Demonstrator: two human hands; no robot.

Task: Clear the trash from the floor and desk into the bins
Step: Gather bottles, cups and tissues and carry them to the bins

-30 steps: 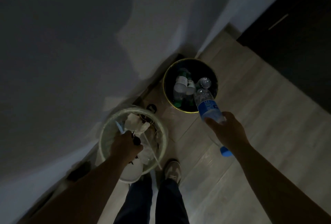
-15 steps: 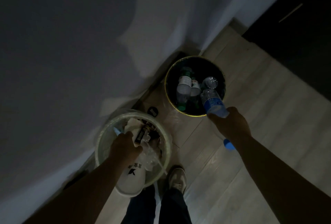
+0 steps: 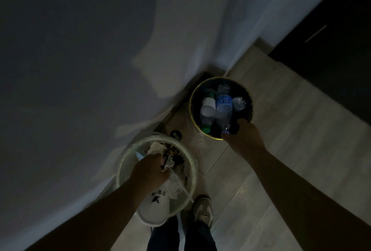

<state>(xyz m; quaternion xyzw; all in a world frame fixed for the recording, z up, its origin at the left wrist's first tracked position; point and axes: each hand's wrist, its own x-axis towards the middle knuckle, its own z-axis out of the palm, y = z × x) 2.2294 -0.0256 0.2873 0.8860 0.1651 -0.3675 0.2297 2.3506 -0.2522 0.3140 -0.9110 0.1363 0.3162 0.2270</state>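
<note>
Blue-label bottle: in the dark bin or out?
In. The blue-label bottle lies inside the dark bin beside other bottles, cap toward the near rim. Whether the right hand grips it: cannot tell.

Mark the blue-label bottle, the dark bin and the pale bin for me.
blue-label bottle [image 3: 223, 103], head view, on its blue label.
dark bin [image 3: 190, 108], head view, on its left rim.
pale bin [image 3: 193, 174], head view, on its right rim.

Very dim and murky, palest on the floor [image 3: 291, 150], broad shadow over the wall [image 3: 70, 60], edges curved, slightly blurred.
</note>
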